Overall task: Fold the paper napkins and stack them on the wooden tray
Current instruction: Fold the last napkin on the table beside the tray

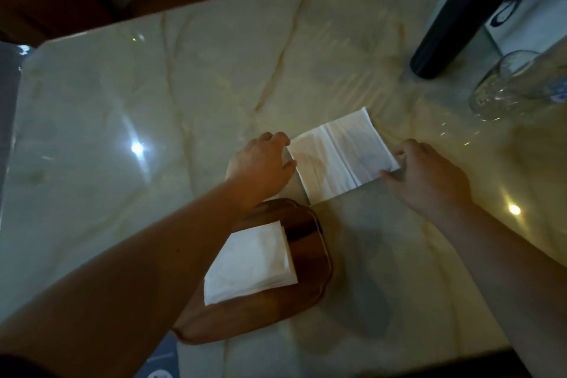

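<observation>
Napkin (340, 156) is lying flat on the table (122, 101) just beyond the tray (306, 291), and I'm pinching its ends with left hand (260, 163) and right hand (429, 178), judging the next fold needs edges matched before joining the stack (248, 264).

Single head-worn view, wide-angle, edges bowed. Looks forward and steeply down from above the near edge of the marble worktop (122, 95). Close range: both forearms enter from the bottom corners. The wooden tray (310, 261) sits low of centre; the worktop's far edge runs along the top of frame beyond it.
</observation>
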Available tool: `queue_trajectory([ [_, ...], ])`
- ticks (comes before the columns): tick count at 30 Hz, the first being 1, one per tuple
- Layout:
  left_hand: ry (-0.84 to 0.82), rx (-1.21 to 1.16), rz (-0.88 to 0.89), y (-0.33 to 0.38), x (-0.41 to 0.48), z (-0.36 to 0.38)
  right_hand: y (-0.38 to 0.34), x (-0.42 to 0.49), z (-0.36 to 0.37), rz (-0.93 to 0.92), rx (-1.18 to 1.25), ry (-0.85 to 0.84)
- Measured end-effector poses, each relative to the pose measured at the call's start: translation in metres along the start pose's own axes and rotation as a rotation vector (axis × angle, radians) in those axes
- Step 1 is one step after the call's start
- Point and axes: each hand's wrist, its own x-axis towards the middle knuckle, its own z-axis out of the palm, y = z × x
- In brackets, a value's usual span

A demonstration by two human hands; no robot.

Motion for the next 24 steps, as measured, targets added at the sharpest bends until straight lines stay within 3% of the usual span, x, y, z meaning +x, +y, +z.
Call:
queue_trajectory([
  [12, -0.056, 0.185, -0.055, 0.013, 0.034, 0.01, 0.01, 0.018, 0.01, 0.028, 0.087, -0.026],
  [17, -0.164, 0.238, -0.027, 0.012, 0.024, 0.005, 0.004, 0.028, 0.006, 0.035, 0.162, 0.025],
  [24, -0.172, 0.218, 0.041, 0.02, -0.009, 0.01, -0.019, 0.059, -0.005, -0.033, 0.227, 0.056],
])
